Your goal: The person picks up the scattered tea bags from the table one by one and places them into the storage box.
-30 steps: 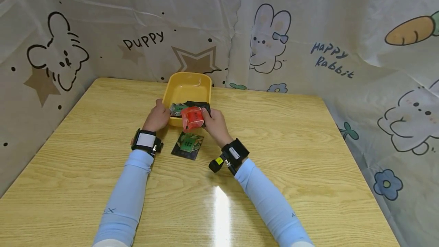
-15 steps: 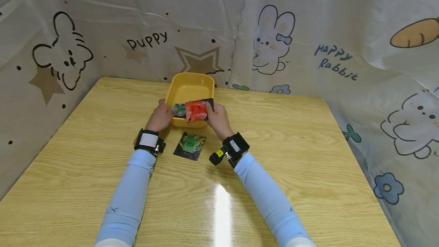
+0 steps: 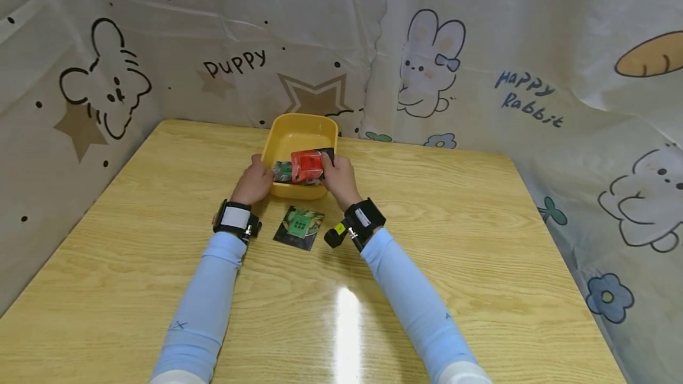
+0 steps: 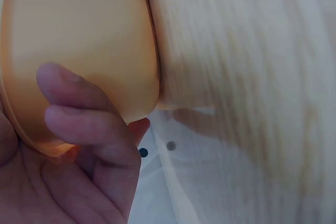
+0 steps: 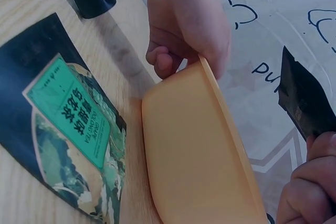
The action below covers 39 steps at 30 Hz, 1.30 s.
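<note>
My left hand (image 3: 254,184) grips the left wall of a yellow plastic box (image 3: 299,192); in the left wrist view its fingers (image 4: 86,127) curl against the outside, thumb side at the rim. Over the box's near right corner, my right hand (image 3: 341,181) pinches a red packet (image 3: 307,166) together with a black packet (image 5: 304,98). A dark green packet (image 3: 282,171) shows inside the box, at the near left, partly covered by the red one. On the table before the box lies a black-and-green oolong tea packet (image 3: 299,226), its label legible in the right wrist view.
The wooden table (image 3: 437,242) runs back to a cloth backdrop (image 3: 320,28) printed with rabbits, stars and a puppy. The box stands near the table's far edge. A wrist camera (image 3: 335,236) on the right arm hangs low beside the tea packet.
My right hand has moved away from me with the red and black packets, from the box's near rim to over its inside. The left hand keeps its hold; the tea packet stays put.
</note>
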Each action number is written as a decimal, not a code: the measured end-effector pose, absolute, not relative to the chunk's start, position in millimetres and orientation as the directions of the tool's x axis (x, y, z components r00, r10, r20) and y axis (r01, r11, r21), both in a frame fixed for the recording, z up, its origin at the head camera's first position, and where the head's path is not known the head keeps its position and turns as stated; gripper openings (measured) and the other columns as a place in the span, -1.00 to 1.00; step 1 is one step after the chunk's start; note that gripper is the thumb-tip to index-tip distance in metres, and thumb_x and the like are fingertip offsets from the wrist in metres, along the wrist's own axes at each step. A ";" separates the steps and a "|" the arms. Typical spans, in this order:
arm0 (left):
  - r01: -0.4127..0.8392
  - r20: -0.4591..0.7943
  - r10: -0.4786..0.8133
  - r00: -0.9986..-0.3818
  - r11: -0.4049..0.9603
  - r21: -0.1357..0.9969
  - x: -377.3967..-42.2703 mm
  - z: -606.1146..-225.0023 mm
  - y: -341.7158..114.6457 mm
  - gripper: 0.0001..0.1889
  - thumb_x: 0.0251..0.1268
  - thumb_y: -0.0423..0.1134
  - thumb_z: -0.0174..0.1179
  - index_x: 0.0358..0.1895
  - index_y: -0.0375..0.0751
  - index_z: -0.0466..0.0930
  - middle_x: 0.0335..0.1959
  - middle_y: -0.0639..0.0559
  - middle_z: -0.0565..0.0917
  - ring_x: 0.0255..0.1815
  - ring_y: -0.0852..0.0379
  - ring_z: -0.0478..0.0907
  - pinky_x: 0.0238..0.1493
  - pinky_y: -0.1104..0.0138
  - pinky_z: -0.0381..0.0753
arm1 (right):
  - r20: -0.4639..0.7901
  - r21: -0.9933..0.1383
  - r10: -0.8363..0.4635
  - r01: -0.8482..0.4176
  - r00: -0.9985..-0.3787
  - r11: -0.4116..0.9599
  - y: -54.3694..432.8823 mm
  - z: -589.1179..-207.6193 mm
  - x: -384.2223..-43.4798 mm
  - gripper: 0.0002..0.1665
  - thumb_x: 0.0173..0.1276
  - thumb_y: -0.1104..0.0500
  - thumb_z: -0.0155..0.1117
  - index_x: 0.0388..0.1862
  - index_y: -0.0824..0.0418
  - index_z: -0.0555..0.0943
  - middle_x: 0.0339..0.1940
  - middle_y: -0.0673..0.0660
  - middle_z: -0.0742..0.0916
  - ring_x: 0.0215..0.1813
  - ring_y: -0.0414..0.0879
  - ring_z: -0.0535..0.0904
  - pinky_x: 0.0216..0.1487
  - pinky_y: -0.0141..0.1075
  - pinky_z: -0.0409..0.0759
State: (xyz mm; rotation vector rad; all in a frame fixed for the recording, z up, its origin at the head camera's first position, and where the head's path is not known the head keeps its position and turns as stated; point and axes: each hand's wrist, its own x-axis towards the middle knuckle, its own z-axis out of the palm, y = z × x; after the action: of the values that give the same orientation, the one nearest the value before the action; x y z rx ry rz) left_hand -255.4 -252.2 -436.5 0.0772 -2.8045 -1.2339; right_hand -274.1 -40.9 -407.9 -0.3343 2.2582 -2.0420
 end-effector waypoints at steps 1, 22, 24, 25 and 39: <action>-0.015 0.051 -0.077 -0.996 0.676 0.737 -255.4 -436.1 -252.1 -0.48 0.48 -0.31 -0.26 0.36 -0.58 -0.06 -0.15 -0.40 0.47 -0.32 -0.16 0.46 -0.38 0.17 0.41 | 0.091 -0.989 -0.210 -0.113 -0.973 0.092 -41.4 -407.6 -275.0 -0.57 0.58 0.04 -0.07 -0.43 0.25 0.51 -0.72 0.00 0.43 -0.72 -0.20 0.28 -0.64 -0.38 0.23; -0.014 0.053 -0.079 -0.995 0.667 0.745 -253.9 -434.2 -250.8 -0.48 0.48 -0.32 -0.25 0.37 -0.58 -0.06 -0.22 -0.33 0.47 -0.37 -0.12 0.45 -0.43 0.21 0.39 | 0.071 -0.988 -0.209 -0.098 -0.975 0.122 -54.9 -406.8 -289.3 -0.52 0.58 0.04 -0.07 -0.58 0.21 0.41 -0.77 0.01 0.35 -0.74 -0.17 0.24 -0.64 -0.35 0.19; -0.017 0.049 -0.081 -0.996 0.665 0.747 -253.6 -433.8 -250.8 -0.48 0.49 -0.31 -0.24 0.36 -0.58 -0.06 -0.22 -0.34 0.47 -0.36 -0.13 0.45 -0.41 0.19 0.40 | 0.078 -0.983 -0.202 -0.109 -0.976 0.146 -56.3 -406.2 -290.8 -0.50 0.58 0.04 -0.08 -0.61 0.20 0.40 -0.77 0.01 0.34 -0.74 -0.17 0.23 -0.65 -0.34 0.19; -0.019 0.047 -0.082 -0.996 0.666 0.746 -253.4 -433.8 -250.7 -0.48 0.48 -0.31 -0.24 0.36 -0.58 -0.06 -0.20 -0.35 0.47 -0.34 -0.14 0.45 -0.39 0.18 0.41 | 0.083 -0.980 -0.197 -0.116 -0.977 0.162 -56.8 -406.1 -291.6 -0.49 0.58 0.04 -0.08 -0.61 0.20 0.40 -0.77 0.01 0.34 -0.74 -0.17 0.23 -0.65 -0.34 0.19; -0.035 0.032 -0.089 -0.996 0.664 0.747 -252.8 -433.1 -249.9 -0.46 0.51 -0.30 -0.25 0.40 -0.56 -0.09 0.01 -0.50 0.47 -0.17 -0.22 0.49 -0.19 0.01 0.48 | 0.052 -0.953 -0.195 -0.107 -0.979 0.282 -65.6 -401.7 -297.8 -0.47 0.58 0.06 -0.06 -0.66 0.18 0.34 -0.76 0.03 0.37 -0.75 -0.17 0.24 -0.68 -0.34 0.21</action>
State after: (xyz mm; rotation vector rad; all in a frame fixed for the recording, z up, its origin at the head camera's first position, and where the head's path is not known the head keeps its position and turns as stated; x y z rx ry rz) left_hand -252.8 -249.9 -433.1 0.1047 -2.8055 -1.2567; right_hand -297.8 -65.6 -401.7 -0.2899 2.4548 -1.8154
